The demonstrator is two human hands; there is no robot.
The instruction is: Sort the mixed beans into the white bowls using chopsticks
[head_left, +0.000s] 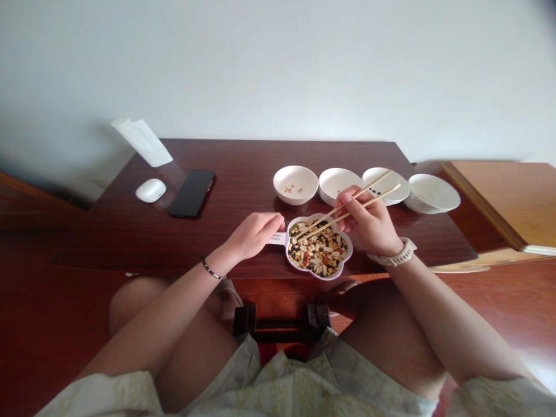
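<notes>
A white flower-shaped dish (348, 255) with a short handle sits at the table's front edge, filled with mixed beans, peanuts and grains (319, 250). My left hand (259, 231) is closed at the end of its handle (276, 238). In my right hand (369, 223) is a pair of wooden chopsticks (336, 219); their tips reach down into the mix at the dish's left side. Whether anything is pinched between the tips is too small to tell. Just beyond my right hand, a white bowl (402, 197) holds a few black beans (375, 191).
Left of it stand a white bowl (296, 200) with a few yellowish pieces and another white bowl (329, 194), partly hidden by my hand. A fourth one (432, 202) is at the right. A black phone (191, 193), white mouse-like object (150, 190) and white packet (145, 142) lie left.
</notes>
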